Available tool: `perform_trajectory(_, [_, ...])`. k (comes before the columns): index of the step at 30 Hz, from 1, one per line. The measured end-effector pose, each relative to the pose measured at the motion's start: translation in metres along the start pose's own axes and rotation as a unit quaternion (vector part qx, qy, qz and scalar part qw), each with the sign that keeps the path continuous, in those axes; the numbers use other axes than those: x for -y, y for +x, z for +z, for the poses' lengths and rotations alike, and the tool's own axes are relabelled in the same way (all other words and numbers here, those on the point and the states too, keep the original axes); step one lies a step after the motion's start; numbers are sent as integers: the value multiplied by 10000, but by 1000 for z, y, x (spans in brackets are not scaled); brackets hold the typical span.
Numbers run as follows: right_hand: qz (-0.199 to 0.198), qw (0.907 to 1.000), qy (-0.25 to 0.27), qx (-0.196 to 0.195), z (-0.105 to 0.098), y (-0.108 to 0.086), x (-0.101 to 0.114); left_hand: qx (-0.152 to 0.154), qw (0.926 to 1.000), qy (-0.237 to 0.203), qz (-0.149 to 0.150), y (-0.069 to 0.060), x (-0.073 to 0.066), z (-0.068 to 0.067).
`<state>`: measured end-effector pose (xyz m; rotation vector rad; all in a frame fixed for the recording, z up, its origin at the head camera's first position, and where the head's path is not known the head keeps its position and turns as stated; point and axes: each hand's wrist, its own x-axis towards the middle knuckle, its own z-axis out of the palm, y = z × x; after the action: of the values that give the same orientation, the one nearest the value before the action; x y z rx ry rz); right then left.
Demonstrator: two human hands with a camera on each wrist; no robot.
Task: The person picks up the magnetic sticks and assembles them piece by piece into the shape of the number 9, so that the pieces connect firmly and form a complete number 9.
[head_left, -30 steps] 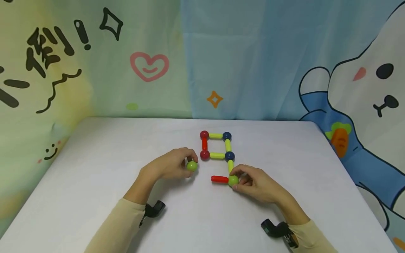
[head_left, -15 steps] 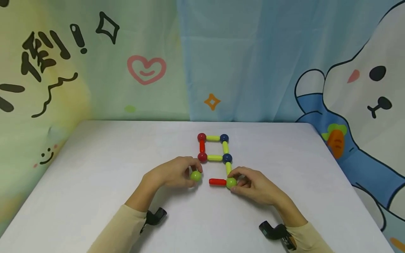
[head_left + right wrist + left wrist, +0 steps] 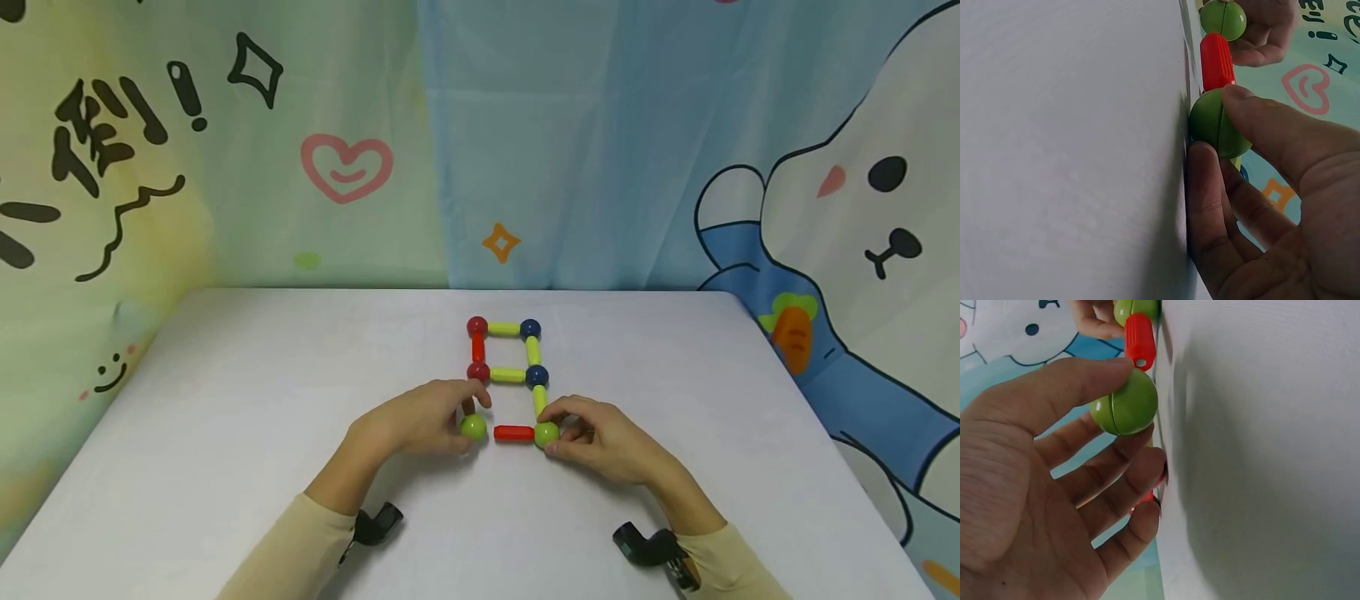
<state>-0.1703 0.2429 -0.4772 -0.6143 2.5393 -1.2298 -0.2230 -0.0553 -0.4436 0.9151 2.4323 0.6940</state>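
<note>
My left hand (image 3: 427, 418) pinches a loose green ball (image 3: 1125, 403) between thumb and fingers, just left of the free end of a red rod (image 3: 513, 433). A small gap separates ball and rod in the head view. With thumb and fingers my right hand (image 3: 603, 437) grips another green ball (image 3: 1216, 125), which joins that rod's right end to a yellow-green rod (image 3: 540, 400). This rod runs up to a blue ball (image 3: 537, 376), the lower right corner of a square of rods and balls. The square's lower red ball (image 3: 478, 372) sits just beyond my left fingertips.
The square's far side has a red ball (image 3: 477, 327) and a blue ball (image 3: 530, 330) joined by a yellow-green rod (image 3: 504, 329). All lies on a white table (image 3: 300, 350). A printed curtain (image 3: 555, 167) hangs behind the table's far edge.
My left hand has moved right and toward the near side with its green ball, closing on the red rod's free end. The right hand keeps its grip on the other green ball.
</note>
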Motion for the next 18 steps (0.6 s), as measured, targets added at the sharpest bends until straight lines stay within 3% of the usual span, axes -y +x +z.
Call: perform_trajectory(18, [-38, 10000, 21, -24, 1, 0, 1, -69, 9997, 213, -104, 2, -4, 9])
